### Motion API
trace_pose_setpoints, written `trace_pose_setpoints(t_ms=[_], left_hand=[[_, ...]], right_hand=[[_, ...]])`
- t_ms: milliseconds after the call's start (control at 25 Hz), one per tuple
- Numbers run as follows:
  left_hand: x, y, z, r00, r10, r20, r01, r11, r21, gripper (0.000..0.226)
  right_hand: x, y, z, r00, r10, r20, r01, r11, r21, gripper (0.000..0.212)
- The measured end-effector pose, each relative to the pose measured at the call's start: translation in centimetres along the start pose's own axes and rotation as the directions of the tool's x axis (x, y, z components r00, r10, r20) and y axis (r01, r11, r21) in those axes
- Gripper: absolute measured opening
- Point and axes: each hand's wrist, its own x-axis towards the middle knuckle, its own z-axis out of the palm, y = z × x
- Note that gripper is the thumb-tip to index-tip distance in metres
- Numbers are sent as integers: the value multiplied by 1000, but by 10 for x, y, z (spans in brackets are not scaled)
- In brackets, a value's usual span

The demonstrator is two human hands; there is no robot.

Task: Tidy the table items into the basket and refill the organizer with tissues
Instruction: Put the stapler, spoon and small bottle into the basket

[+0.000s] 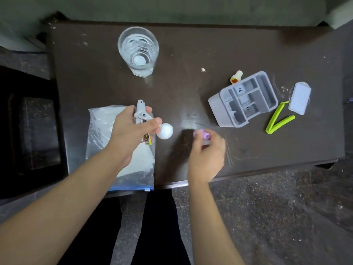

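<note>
Grey plastic organizer point(243, 99) with several open compartments, on the right of the dark table point(191, 44), tilted. Left hand point(131, 131) clutching a white plastic tool point(141, 111) and a white foam ball point(165, 131), above a clear zip bag of white tissues point(137, 161). Right hand point(207, 155), blurred, pinching a small lilac object point(203, 134).

Both hands full over the desk

Left hand point(131, 129) grips a white tool point(141, 111) and ball point(165, 131) above a tissue bag point(107, 123). Right hand point(207, 152) pinches a purple piece point(203, 135). The grey organizer point(243, 99) sits near a green clip point(278, 119); a glass point(138, 50) stands well apart on the desk point(191, 44).
</note>
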Motion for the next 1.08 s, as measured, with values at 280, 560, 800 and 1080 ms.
trace_pose_setpoints(t_ms=[280,560,800,1080], left_hand=[[-36,51,-129,948,238,-211,-208,966,152,20],[-80,99,-272,734,425,-530,-340,905,255,34],[-40,86,-396,688,341,-640,-177,935,308,40],[36,57,-449,771,0,-637,-130,979,-157,31]], right_hand=[[-103,-122,48,883,-408,231,339,896,286,8],[-199,-234,91,665,-683,303,493,706,509,11],[-250,-298,141,385,-842,379,762,521,384,17],[-255,-360,215,187,-865,466,976,216,10,14]])
